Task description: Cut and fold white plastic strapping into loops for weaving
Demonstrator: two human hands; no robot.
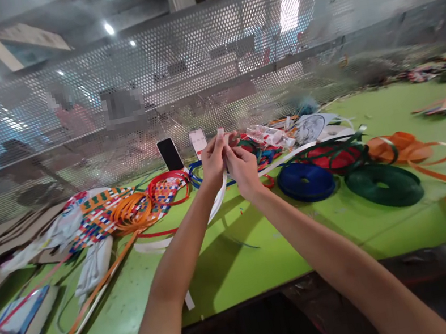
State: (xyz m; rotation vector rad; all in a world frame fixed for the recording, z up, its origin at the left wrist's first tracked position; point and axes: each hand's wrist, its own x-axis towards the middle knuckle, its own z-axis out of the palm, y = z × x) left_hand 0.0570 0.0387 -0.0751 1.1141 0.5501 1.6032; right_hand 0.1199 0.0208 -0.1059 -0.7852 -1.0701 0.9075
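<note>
Both my hands meet above the middle of the green table [224, 270], arms stretched forward. My left hand [214, 160] is closed, pinching a white flat strap [218, 205] whose short end sticks up between the hands. Close against it, my right hand [241, 161] also pinches the white strap, fingers bent. One length of the strap curves down below the hands to the left, and a white length runs off to the right over the coils. The exact grip of the fingertips is partly hidden.
Behind the hands stand a dark-screened phone [170, 155] and a second phone [198, 141]. To the right lie a blue strap coil [295, 186], a green coil [403, 187] and orange strap [396, 148]. A woven colourful piece [99, 223] and orange loops [127, 211] are left. Perforated metal sheet [192, 40] rises behind.
</note>
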